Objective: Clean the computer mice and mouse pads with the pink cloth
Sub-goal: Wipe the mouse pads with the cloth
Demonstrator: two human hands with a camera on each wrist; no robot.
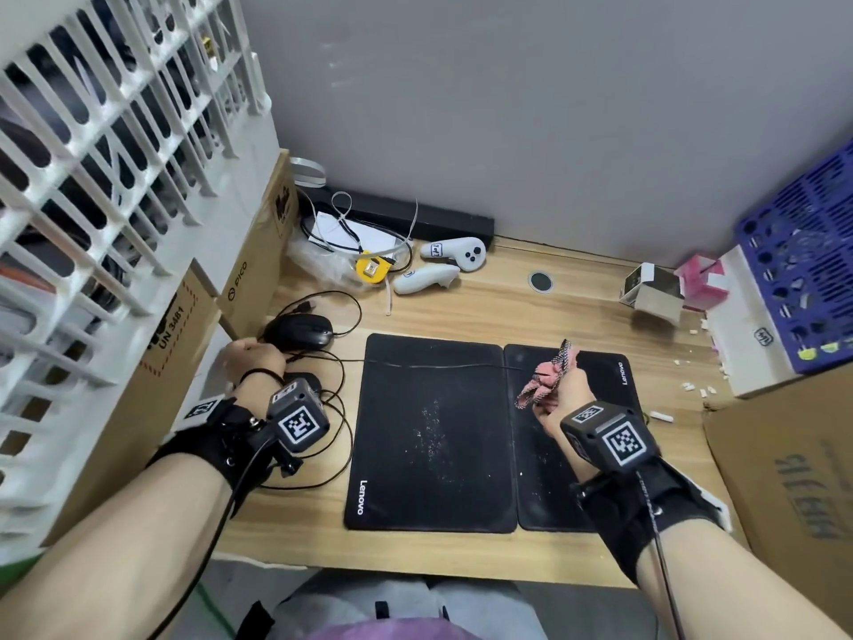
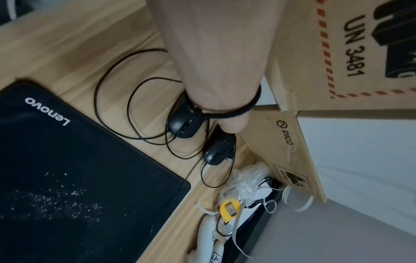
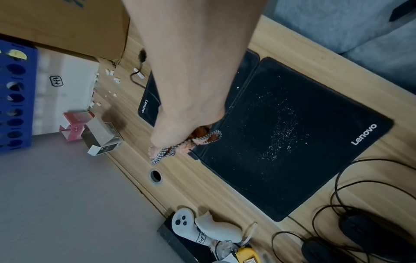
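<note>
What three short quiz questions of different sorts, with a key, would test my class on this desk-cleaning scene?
1. True or false: the right hand grips the pink cloth.
2. Which mouse pad carries the larger patch of white specks? A) the left mouse pad B) the right mouse pad
3. Fill in: the two black computer mice lie on the wooden desk to the ____ of both pads.

Key
1. True; the cloth is bunched in its curled fingers above the right pad.
2. A.
3. Left, beside the left hand, among tangled black cables.
</note>
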